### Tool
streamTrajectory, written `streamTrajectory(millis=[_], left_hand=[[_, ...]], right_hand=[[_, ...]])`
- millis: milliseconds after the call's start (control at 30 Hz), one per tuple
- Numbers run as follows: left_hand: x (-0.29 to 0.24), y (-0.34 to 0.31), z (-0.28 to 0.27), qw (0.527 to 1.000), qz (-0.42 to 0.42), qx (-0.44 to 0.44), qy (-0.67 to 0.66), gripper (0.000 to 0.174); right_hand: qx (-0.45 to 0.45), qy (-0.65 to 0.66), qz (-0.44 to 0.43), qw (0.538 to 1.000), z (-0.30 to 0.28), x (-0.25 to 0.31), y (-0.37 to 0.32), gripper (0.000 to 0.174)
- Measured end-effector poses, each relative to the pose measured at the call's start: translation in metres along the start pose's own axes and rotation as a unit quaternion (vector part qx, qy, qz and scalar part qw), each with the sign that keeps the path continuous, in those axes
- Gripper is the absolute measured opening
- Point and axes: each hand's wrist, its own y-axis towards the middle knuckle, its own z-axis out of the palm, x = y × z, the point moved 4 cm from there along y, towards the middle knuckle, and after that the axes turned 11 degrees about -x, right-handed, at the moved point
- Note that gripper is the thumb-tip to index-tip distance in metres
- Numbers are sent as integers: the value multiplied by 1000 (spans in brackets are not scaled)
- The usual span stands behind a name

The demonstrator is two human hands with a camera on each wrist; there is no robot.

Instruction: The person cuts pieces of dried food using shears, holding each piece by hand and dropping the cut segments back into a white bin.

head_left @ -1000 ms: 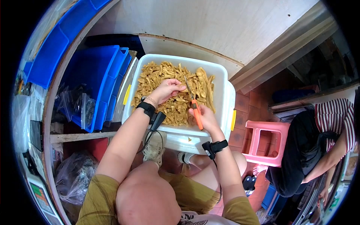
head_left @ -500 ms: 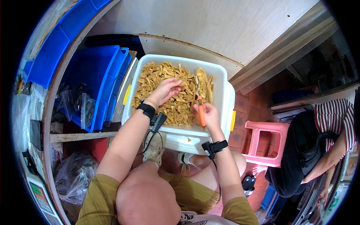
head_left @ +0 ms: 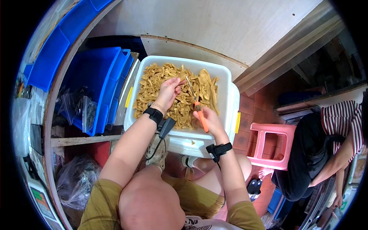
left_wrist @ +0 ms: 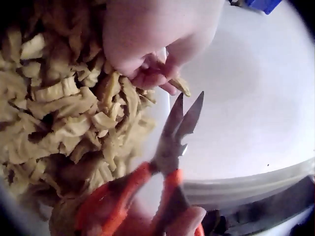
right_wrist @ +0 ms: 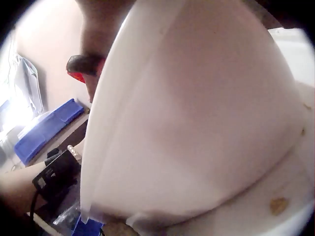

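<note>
My left hand (head_left: pixel 168 94) is over the heap, its thumb and fingers pinching a small tan strip (left_wrist: pixel 183 87) whose end sticks out. My right hand (head_left: pixel 211 119) grips a pair of orange-handled scissors (head_left: pixel 202 117); in the left wrist view their blades (left_wrist: pixel 178 120) stand apart, tips close to the strip's end. Below both hands, cut tan, wrinkled pieces (head_left: pixel 157 82) fill much of a white tub (head_left: pixel 224 69). Longer uncut-looking pieces (head_left: pixel 207 86) lie along its right side. In the right wrist view the tub's wall hides most of the right hand and scissors.
Blue bins (head_left: pixel 97 84) stand on the left, above a bundle of clear plastic bags (head_left: pixel 78 180). A pink stool (head_left: pixel 271 145) is to the right, beside another person in a striped top (head_left: pixel 341 126). A wooden panel (head_left: pixel 214 27) rises behind the tub.
The scissors swung right, away from the left hand, then came back left toward it with tilted blades. My left hand has shifted slightly left and turned, its fingers more curled.
</note>
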Motion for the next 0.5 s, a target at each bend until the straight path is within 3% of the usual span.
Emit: streamTrajectory(millis=[67,133,500], left_hand=[[0,2,0,1000,8,7,27,19],[0,0,1,997,7,8,71,21],[1,1,-1,983,-28,67,169,28]], right_hand=[[2,-12,-9,1000,0,-1,0,53],[31,-29,1,999,3,-7,2,41],[0,-92,8,996,-2,11,-5,45]])
